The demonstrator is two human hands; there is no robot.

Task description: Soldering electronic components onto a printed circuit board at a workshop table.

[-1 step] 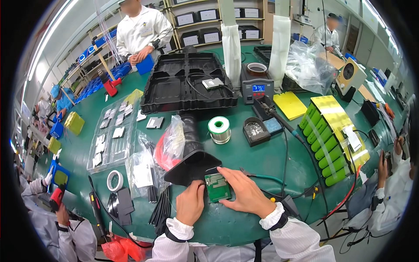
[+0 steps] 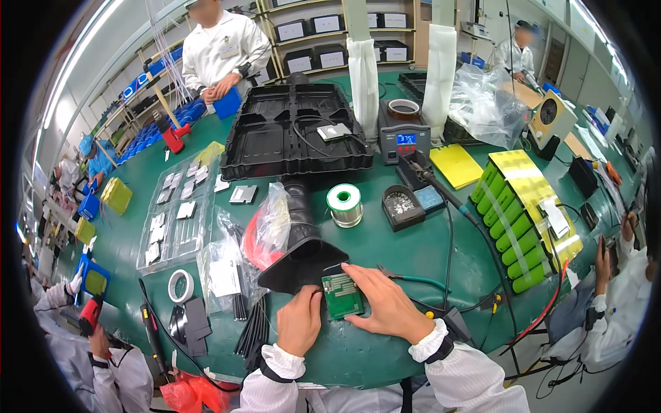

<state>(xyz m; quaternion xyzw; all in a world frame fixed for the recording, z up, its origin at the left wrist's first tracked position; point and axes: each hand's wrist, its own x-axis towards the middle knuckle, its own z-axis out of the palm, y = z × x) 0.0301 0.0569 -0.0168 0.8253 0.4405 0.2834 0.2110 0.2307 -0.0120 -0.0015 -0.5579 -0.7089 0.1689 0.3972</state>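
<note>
One green circuit board is held flat on the green bench between the left hand and right hand, both clamped on its edges. No soldering is seen yet. Ahead of the hands stand one black fume hood and one solder spool; off to the right lies one green cell pack.

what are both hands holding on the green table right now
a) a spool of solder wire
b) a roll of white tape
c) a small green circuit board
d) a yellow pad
c: the left hand and the right hand both grip a small green circuit board just below the black funnel-shaped hood, while the solder spool stands apart, farther up the table.
</note>
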